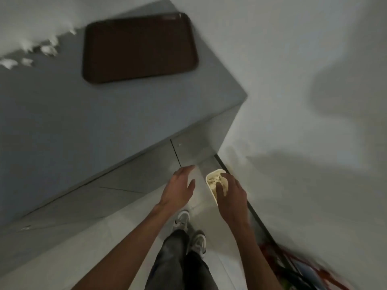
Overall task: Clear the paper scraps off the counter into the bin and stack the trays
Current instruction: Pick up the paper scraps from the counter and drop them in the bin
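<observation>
Head view: paper scraps [215, 182] fill the cream bin [210, 174] on the floor, lower centre of frame, against the wall. Right hand [231, 194] hangs over the bin, fingers loosely spread, holding nothing. Left hand [180, 188] just beside it, fingers likewise spread, empty. More white scraps [45, 50] lie upper left on the grey counter [104, 114], near the brown tray [139, 48].

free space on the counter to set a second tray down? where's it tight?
Big bare stretch of counter between the brown tray and the near edge, running out to the left. Narrower strip right of the tray toward the corner. Crowded: far left edge, where paper scraps line the wall. Both hands, left and right, are down over the floor bin, off the counter.
</observation>
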Available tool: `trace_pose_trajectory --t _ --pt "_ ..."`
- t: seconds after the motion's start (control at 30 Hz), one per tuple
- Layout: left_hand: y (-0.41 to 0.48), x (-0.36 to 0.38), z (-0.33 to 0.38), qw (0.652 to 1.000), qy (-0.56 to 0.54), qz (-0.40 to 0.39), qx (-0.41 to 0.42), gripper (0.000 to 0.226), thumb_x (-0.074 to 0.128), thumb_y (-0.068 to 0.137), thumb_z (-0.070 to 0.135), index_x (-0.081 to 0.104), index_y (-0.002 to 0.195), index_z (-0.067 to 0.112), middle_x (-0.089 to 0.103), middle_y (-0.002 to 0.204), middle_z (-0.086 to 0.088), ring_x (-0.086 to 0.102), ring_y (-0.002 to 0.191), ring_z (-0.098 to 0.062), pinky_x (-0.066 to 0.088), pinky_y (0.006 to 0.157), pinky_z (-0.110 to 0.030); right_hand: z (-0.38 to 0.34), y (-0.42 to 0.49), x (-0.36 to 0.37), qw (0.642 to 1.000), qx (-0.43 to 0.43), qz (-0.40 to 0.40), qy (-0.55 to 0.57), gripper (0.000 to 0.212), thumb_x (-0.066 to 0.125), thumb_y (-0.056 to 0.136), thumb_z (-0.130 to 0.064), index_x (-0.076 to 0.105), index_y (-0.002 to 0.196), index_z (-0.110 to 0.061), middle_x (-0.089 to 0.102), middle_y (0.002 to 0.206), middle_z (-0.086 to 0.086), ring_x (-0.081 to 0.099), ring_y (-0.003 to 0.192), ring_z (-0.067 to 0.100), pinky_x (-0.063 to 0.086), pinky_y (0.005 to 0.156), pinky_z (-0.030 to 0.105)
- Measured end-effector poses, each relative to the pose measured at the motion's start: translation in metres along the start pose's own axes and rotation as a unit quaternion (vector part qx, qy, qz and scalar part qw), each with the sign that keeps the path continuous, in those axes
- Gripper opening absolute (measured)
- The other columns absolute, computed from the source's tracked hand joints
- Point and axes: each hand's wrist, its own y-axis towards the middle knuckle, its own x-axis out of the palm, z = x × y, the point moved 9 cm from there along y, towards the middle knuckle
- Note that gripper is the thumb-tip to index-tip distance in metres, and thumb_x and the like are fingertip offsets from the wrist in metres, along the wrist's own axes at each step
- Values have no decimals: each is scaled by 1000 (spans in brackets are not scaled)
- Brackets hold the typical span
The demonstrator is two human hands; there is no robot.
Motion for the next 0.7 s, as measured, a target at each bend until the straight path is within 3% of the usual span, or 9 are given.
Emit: trace_pose_trajectory --t 0.17,0.27,0.37,0.43,0.53,0.6,0.7 --pt "-66 -108 -6 995 -58 77 -16 47 55 98 29 50 145 30 59 141 5 61 124 -17 48 106 -31 -112 -36 -26 996 -79 -6 37 32 57 103 -38 57 135 -31 67 125 -2 66 108 23 56 90 39" --pt "-99 -167 -17 989 -57 135 -23 47 61 94 14 57 141 20 64 136 0 61 122 -20 41 102 -24 -174 -52 -20 990 -133 -38 22 35 53 104 -41 57 138 -32 63 135 -8 62 120 16 48 99 28" --pt "-129 -223 -43 974 -81 207 -52 43 66 92 12 62 135 17 67 132 -1 62 121 -21 40 103 -24 -236 -65 -12 983 -179 -41 16 32 61 101 -32 63 134 -27 66 130 -5 62 118 17 41 94 20" --pt "-144 -255 -70 962 -96 247 -72 38 67 93 17 64 131 18 68 130 2 65 118 -19 43 102 -24 -275 -70 3 975 -217 -40 22 28 65 98 -28 64 127 -28 68 122 -3 64 110 20 46 91 25" --pt "-162 -299 -112 941 -128 298 -94 31 69 95 22 66 126 20 70 124 7 67 110 -13 51 98 -28 -325 -78 42 964 -256 -67 12 30 57 100 -36 63 128 -28 68 124 -4 64 113 18 51 98 30" --pt "-174 -324 -142 927 -142 327 -115 27 70 94 21 69 121 20 72 116 9 67 105 -8 49 92 -22 -356 -84 69 958 -278 -73 9 30 55 101 -38 63 129 -28 67 125 -5 64 114 17 52 99 33" --pt "-185 -361 -195 915 -145 349 -142 22 73 92 18 72 114 20 76 107 4 72 100 -14 46 85 -18 -404 -98 119 946 -309 -92 -3 26 57 102 -36 63 127 -29 66 124 -7 64 112 16 52 98 31"
